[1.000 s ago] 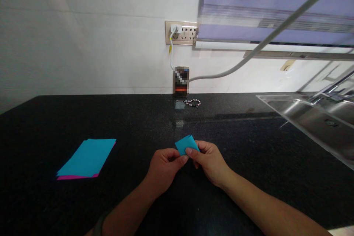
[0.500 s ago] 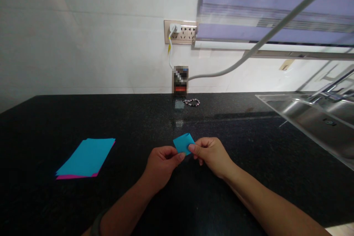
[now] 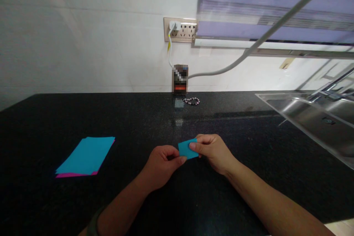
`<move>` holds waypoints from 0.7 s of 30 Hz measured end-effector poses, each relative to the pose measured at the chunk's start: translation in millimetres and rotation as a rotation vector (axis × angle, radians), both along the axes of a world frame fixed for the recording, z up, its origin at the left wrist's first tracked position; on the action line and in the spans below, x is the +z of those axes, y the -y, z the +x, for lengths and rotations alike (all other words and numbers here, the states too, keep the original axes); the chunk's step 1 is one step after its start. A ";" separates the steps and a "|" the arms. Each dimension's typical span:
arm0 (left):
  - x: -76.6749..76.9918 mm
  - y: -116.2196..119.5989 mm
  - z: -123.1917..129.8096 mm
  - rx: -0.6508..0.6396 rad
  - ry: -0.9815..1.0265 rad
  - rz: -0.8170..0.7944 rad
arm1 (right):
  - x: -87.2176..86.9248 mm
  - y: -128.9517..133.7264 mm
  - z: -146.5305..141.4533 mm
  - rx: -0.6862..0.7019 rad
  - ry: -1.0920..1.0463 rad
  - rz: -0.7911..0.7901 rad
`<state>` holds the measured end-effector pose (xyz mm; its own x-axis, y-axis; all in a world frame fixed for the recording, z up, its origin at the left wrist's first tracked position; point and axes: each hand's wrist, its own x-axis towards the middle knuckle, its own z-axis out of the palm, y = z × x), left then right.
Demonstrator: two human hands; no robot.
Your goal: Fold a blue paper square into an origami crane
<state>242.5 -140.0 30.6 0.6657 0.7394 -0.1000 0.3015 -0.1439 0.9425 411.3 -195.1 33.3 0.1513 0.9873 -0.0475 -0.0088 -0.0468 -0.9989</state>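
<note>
Head view: the left hand (image 3: 163, 163) and the right hand (image 3: 214, 151) both pinch a small folded blue paper (image 3: 187, 149), held between them just above the black countertop (image 3: 249, 162). Left thumb and forefinger grip its lower left edge; right thumb and fingers close on its right side. A stack of blue and pink sheets (image 3: 86, 156) lies well apart to the left. A steel sink (image 3: 309, 118) sits at far right. A bead bracelet (image 3: 191, 101) lies near the wall.
</note>
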 end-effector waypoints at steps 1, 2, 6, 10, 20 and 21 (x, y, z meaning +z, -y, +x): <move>-0.6 -1.1 -0.4 0.001 -0.005 -0.011 | 0.7 -1.4 3.5 -0.038 -0.007 0.016; -1.1 -2.1 -0.7 0.004 -0.011 -0.020 | 1.6 -2.7 6.6 -0.079 -0.020 0.033; -2.1 -3.7 -0.2 0.008 -0.018 -0.089 | 4.2 -3.7 8.6 -0.209 -0.070 0.077; -1.5 -1.7 0.6 -0.010 0.013 -0.132 | 1.3 1.5 -4.0 0.103 -0.103 -0.035; -2.0 5.4 2.6 -0.071 0.061 -0.206 | -1.0 -0.2 -3.4 -0.094 -0.065 -0.014; -2.0 5.9 3.3 -0.080 0.113 -0.224 | 0.0 0.2 -3.9 -0.087 -0.046 -0.020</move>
<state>245.9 -145.9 28.6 0.7374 0.6519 -0.1768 0.1884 0.0530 0.9807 407.4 -195.3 33.3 0.2332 0.9695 -0.0760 -0.0591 -0.0639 -0.9962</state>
